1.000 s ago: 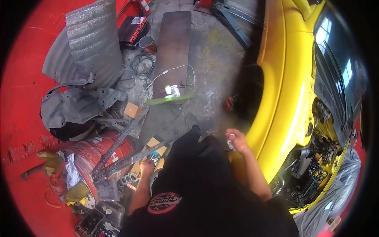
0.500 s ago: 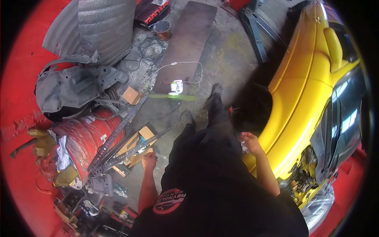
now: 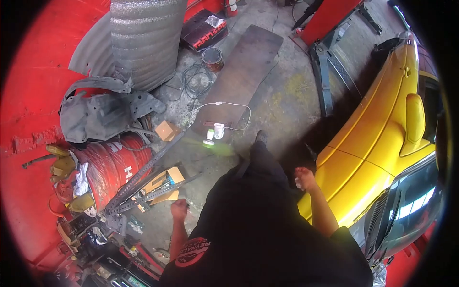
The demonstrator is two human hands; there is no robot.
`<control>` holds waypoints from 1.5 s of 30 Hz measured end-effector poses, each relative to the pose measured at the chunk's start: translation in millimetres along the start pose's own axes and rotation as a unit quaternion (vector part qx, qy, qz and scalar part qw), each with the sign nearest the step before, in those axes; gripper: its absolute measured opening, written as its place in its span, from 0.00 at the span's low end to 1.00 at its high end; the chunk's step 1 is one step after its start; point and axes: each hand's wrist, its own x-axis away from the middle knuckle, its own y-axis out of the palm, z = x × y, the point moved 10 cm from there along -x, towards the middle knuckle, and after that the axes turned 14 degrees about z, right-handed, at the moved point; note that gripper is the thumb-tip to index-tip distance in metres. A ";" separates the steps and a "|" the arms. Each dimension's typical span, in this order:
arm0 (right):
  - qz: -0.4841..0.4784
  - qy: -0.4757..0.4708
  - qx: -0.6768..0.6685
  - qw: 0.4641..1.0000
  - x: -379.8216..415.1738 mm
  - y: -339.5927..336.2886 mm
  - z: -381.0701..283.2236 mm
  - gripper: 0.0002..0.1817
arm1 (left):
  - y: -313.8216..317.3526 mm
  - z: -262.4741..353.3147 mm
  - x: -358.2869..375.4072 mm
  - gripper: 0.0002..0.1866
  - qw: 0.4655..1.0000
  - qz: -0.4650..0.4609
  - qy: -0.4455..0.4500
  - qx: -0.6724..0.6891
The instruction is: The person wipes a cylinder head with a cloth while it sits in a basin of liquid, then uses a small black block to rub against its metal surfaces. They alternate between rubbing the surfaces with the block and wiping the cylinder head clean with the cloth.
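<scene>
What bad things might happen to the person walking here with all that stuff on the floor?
1. The white cable loops across the concrete floor just ahead of the person's foot, so it might catch a shoe.
2. The long perforated metal bars lean out from the red drum near the left hand; brushing them might scrape it.
3. The right hand, closed on something small and pale, swings close to the yellow car and might knock the paint.
</scene>
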 end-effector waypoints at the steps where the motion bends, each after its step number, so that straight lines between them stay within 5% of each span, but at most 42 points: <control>1: -0.004 -0.039 0.076 0.996 -0.7 -0.9 5.7 0.17 | -6.8 6.7 -7.5 0.12 0.993 0.019 -0.090 0.076; 3: -0.014 -0.084 0.188 0.978 -11.7 -8.1 40.7 0.21 | -5.7 7.2 -23.6 0.13 0.970 0.032 -0.179 0.162; 6: -0.046 0.057 -0.075 0.994 -66.3 -31.4 158.6 0.25 | 9.3 -2.4 -34.5 0.13 0.953 0.048 -0.201 0.224; 9: -0.064 0.113 -0.042 0.991 -45.4 -40.7 139.3 0.22 | 27.8 -8.3 -33.0 0.14 0.998 0.067 -0.012 0.014; 13: -0.087 0.151 0.034 0.984 -11.5 -33.5 20.5 0.18 | 41.9 31.4 1.7 0.11 0.994 0.103 0.014 0.023; 15: -0.092 -0.047 0.297 0.949 -78.5 -53.9 -36.8 0.15 | 67.8 45.5 17.9 0.09 0.985 0.132 0.091 -0.068; 17: -0.130 -0.382 0.496 0.769 -154.1 -68.7 -94.4 0.11 | 83.5 81.4 36.2 0.09 0.979 0.126 0.115 -0.109; 19: -0.070 -0.293 0.379 0.875 -206.6 -100.8 -174.3 0.10 | 101.1 107.0 52.6 0.09 0.973 0.151 0.018 -0.175; 20: -0.038 -0.240 0.308 0.920 -221.5 -112.3 -208.7 0.10 | 109.3 127.6 52.0 0.09 0.986 0.092 -0.018 -0.140; 22: 0.011 -0.159 0.276 0.948 -245.2 -136.9 -279.3 0.10 | 125.7 170.6 50.7 0.09 0.991 0.014 -0.065 -0.116; 24: 0.054 -0.142 0.242 0.959 -239.0 -156.3 -348.8 0.10 | 137.4 211.6 31.9 0.10 0.987 -0.005 -0.092 -0.131; 27: 0.059 -0.125 0.192 0.972 -268.4 -184.2 -393.4 0.11 | 124.3 261.2 -8.0 0.10 0.987 0.038 -0.147 0.045; 30: 0.129 -0.283 0.328 0.892 -282.6 -204.1 -427.0 0.14 | 135.6 248.1 -47.0 0.12 0.951 0.124 -0.244 0.146; 31: 0.124 -0.184 0.286 0.932 -294.3 -211.9 -414.0 0.15 | 124.5 268.6 -66.4 0.13 0.953 0.093 -0.268 0.107; 34: 0.187 -0.270 0.278 0.903 -254.3 -213.2 -467.0 0.17 | 155.0 267.2 -116.0 0.14 0.926 0.044 -0.333 0.170; 35: 0.193 -0.246 0.237 0.920 -261.7 -222.0 -465.8 0.17 | 133.0 305.6 -139.6 0.15 0.976 0.199 -0.002 0.085; 36: 0.197 -0.226 0.195 0.934 -277.4 -230.3 -463.5 0.17 | 140.3 299.6 -149.5 0.16 0.983 0.133 -0.103 0.079; 38: 0.181 -0.256 0.203 0.928 -329.9 -240.2 -471.8 0.13 | 120.2 331.6 -152.9 0.15 0.892 0.149 -0.362 0.227; 41: 0.170 -0.243 0.188 0.936 -388.9 -231.0 -549.2 0.12 | 126.9 387.0 -177.0 0.14 0.915 0.152 -0.322 0.191; 43: 0.127 -0.211 0.087 0.965 -443.9 -216.7 -609.9 0.12 | 153.9 426.9 -190.2 0.13 0.979 0.124 -0.159 0.019; 44: 0.103 -0.263 0.147 0.948 -480.2 -201.1 -658.9 0.12 | 176.1 447.1 -203.0 0.12 0.989 0.104 -0.070 -0.073; 45: 0.082 -0.297 0.212 0.928 -503.8 -196.2 -687.7 0.11 | 173.8 491.7 -197.5 0.13 0.956 0.227 0.066 -0.174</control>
